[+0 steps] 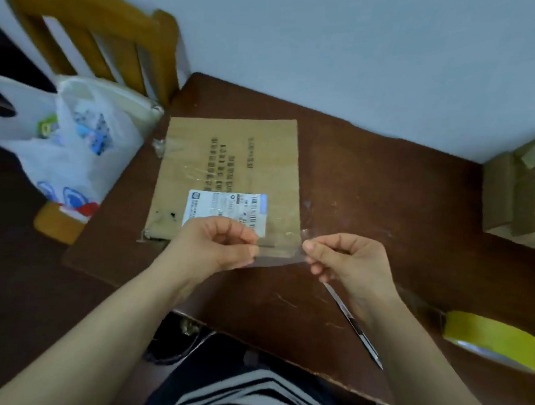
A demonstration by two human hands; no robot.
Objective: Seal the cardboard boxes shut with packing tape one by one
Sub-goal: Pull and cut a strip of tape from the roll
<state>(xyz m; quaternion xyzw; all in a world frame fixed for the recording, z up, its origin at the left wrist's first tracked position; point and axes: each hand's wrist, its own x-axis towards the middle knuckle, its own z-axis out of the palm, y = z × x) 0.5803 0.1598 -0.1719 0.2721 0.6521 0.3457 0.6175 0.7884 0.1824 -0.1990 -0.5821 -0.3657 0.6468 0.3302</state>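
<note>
Underneath, the dark brown table (pixel 370 183) carries everything: the left hand (pixel 216 246) and the right hand (pixel 344 260) hang just above its near part, w/ a strip of clear tape (pixel 280 254) stretched b/w them. Far beyond the grip and to its left stands a wooden chair (pixel 91 35). On the chair's seat, left of the grip, rests a white plastic bag (pixel 75 146) w/ coloured packs inside.

Directly beyond the grip lies the flat cardboard box (pixel 231 156), printed side up. Its near edge is right under the strip, but one cannot tell if tape and cardboard touch. Well to the right of the grip, at the table's far side by the wall, sits a pile of other boxes (pixel 523 199), partly out of frame.

Both hands are closed narrow. The left hand pinches the strip's left end w/ thumb and curled fingers. The right hand pinches the right end b/w thumb and forefinger, the other fingers folded in.

To the near right of the grip, well apart from it, lies a yellow tape roll (pixel 489 338) on its side. Just beyond the left hand a white shipping label (pixel 225 207) is stuck on the box; the fingers cover its near edge. A slim cutter (pixel 355 326) lies on the table, running from under the right hand towards the person, its far end hidden. The strip itself is short and approx. level.
</note>
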